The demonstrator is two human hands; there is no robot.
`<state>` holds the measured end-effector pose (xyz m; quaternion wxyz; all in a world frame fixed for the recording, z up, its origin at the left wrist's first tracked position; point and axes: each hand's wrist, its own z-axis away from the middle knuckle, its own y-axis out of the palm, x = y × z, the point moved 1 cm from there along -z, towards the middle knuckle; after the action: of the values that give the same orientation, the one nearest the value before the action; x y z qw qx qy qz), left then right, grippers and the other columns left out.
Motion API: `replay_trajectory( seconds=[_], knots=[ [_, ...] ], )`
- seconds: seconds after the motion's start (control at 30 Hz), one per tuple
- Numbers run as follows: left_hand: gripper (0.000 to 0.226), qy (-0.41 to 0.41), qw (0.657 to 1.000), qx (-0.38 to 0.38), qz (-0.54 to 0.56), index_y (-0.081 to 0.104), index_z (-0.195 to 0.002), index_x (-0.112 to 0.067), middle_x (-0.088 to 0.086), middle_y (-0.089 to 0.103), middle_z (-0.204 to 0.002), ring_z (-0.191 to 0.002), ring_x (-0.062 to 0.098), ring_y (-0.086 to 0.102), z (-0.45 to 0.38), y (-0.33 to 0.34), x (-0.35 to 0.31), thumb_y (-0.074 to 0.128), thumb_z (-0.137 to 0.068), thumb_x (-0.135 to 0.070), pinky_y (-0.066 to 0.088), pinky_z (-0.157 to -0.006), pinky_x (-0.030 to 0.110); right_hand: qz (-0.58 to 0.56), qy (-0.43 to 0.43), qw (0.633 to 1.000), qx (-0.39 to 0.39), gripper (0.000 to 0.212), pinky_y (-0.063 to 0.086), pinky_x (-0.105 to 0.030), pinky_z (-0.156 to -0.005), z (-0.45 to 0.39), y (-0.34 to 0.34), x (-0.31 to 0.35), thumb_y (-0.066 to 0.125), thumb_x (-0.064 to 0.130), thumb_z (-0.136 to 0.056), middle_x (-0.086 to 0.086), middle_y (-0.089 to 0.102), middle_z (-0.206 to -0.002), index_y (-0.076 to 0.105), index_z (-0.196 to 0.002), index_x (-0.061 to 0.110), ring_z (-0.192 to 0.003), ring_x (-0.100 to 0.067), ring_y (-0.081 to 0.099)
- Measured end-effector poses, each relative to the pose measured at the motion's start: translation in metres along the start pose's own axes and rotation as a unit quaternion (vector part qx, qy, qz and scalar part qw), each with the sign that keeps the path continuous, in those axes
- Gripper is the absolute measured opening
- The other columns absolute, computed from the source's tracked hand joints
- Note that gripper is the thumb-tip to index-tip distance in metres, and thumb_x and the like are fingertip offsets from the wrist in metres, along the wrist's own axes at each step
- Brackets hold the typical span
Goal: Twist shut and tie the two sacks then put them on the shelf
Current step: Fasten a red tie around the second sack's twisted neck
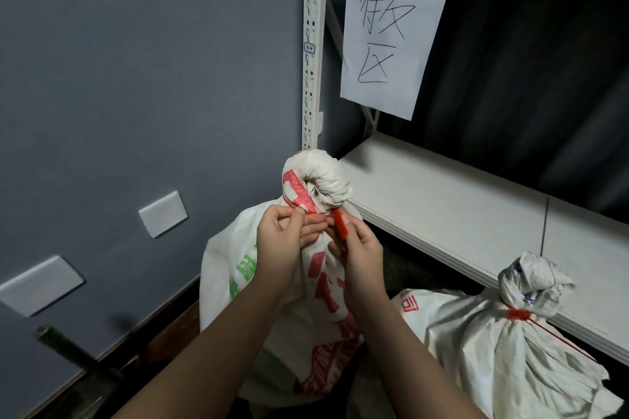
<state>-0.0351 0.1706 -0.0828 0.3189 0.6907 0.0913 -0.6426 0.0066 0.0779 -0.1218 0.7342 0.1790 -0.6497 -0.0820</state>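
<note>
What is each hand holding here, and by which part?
Both hands work the red tie at the twisted neck of the near sack. The left hand pinches its thin strap; the right hand holds its flat tag end.

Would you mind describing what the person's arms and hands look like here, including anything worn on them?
Both forearms are bare right to the bottom of the frame, with no sleeves in view. The left hand and right hand wear no gloves, and no rings, watch or bracelet can be seen.
</note>
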Motion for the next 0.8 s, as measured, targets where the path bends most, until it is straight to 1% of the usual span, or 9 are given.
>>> replay_trajectory(
  seconds=[0.07, 0.13, 0.27, 0.37, 0.5, 0.57, 0.67, 0.73, 0.8],
  knots=[
    [0.011, -0.003, 1.0, -0.012, 0.013, 0.048, -0.1, 0.002, 0.008, 0.073, -0.074, -0.064, 0.012, 0.072, -0.001, 0.0, 0.001, 0.043, -0.1, -0.008, 0.054, -0.056, 0.015, -0.039, 0.002, 0.999, -0.024, 0.014, 0.049, -0.02, -0.067, 0.0, 0.006, -0.004, 0.056, 0.018, -0.095, -0.001, 0.072, -0.086, 0.068, -0.095, 0.012, -0.08, -0.009, 0.066],
    [0.011, -0.005, 0.999, -0.02, 0.026, 0.05, -0.099, 0.002, 0.009, 0.072, -0.075, -0.064, 0.012, 0.071, -0.001, 0.0, 0.003, 0.045, -0.099, -0.007, 0.054, -0.057, 0.015, -0.053, -0.003, 0.998, -0.034, 0.013, 0.047, -0.021, -0.065, -0.002, 0.01, -0.008, 0.057, 0.016, -0.095, -0.001, 0.069, -0.082, 0.066, -0.097, 0.007, -0.075, -0.009, 0.063],
    [0.01, -0.009, 1.0, -0.026, 0.013, 0.052, -0.09, 0.0, 0.007, 0.072, -0.072, -0.064, 0.012, 0.07, -0.001, -0.001, 0.007, 0.049, -0.097, -0.007, 0.054, -0.059, 0.016, -0.067, 0.004, 0.998, -0.017, 0.014, 0.049, -0.025, -0.071, -0.003, 0.011, -0.014, 0.06, 0.013, -0.092, -0.007, 0.068, -0.085, 0.066, -0.1, 0.003, -0.077, -0.014, 0.062],
    [0.015, 0.006, 0.998, -0.042, -0.043, 0.051, -0.08, -0.004, 0.0, 0.058, -0.055, -0.05, 0.008, 0.054, -0.006, -0.004, 0.012, 0.052, -0.094, -0.006, 0.047, -0.056, 0.02, -0.063, 0.029, 0.998, 0.008, 0.01, 0.05, -0.031, -0.079, -0.004, 0.008, -0.014, 0.063, 0.016, -0.09, -0.014, 0.068, -0.093, 0.068, -0.096, 0.008, -0.085, -0.021, 0.063],
    [0.019, 0.003, 0.998, -0.026, -0.061, 0.048, -0.076, -0.006, -0.001, 0.046, -0.049, -0.048, 0.009, 0.043, -0.008, -0.007, 0.017, 0.054, -0.093, -0.007, 0.041, -0.058, 0.024, -0.067, 0.041, 0.997, 0.017, 0.009, 0.049, -0.036, -0.085, -0.004, 0.008, -0.011, 0.062, 0.012, -0.091, -0.015, 0.067, -0.092, 0.063, -0.096, 0.005, -0.087, -0.024, 0.062],
    [0.016, -0.003, 0.998, -0.021, -0.059, 0.047, -0.078, -0.004, 0.0, 0.046, -0.049, -0.048, 0.01, 0.043, -0.009, -0.006, 0.018, 0.052, -0.093, -0.006, 0.041, -0.057, 0.025, -0.04, 0.019, 0.999, 0.016, 0.006, 0.049, -0.036, -0.086, -0.002, 0.012, -0.013, 0.062, 0.012, -0.091, -0.014, 0.068, -0.091, 0.064, -0.093, 0.006, -0.086, -0.022, 0.063],
    [0.015, -0.012, 0.998, -0.012, -0.066, 0.048, -0.079, -0.004, 0.002, 0.046, -0.05, -0.05, 0.012, 0.043, -0.01, -0.007, 0.019, 0.052, -0.093, -0.005, 0.041, -0.057, 0.027, 0.012, -0.026, 1.0, 0.009, 0.005, 0.051, -0.023, -0.075, 0.002, 0.012, -0.013, 0.061, 0.01, -0.091, -0.005, 0.068, -0.083, 0.063, -0.086, 0.01, -0.078, -0.01, 0.064],
    [0.02, -0.023, 0.997, -0.018, -0.074, 0.047, -0.073, -0.005, 0.001, 0.045, -0.049, -0.047, 0.01, 0.043, -0.01, -0.009, 0.018, 0.053, -0.092, -0.004, 0.042, -0.053, 0.023, 0.105, -0.076, 0.991, 0.026, 0.007, 0.048, -0.016, -0.069, 0.0, 0.008, -0.007, 0.061, 0.008, -0.091, -0.001, 0.066, -0.078, 0.061, -0.084, 0.009, -0.071, -0.001, 0.061],
    [0.025, -0.032, 0.996, -0.019, -0.078, 0.045, -0.069, -0.006, 0.001, 0.044, -0.049, -0.044, 0.007, 0.043, -0.01, -0.009, 0.014, 0.052, -0.093, -0.004, 0.042, -0.048, 0.017, 0.192, -0.098, 0.975, 0.054, 0.009, 0.048, -0.019, -0.07, -0.004, 0.005, 0.0, 0.061, 0.015, -0.092, 0.002, 0.064, -0.076, 0.059, -0.086, 0.008, -0.071, -0.003, 0.062]
  ],
)
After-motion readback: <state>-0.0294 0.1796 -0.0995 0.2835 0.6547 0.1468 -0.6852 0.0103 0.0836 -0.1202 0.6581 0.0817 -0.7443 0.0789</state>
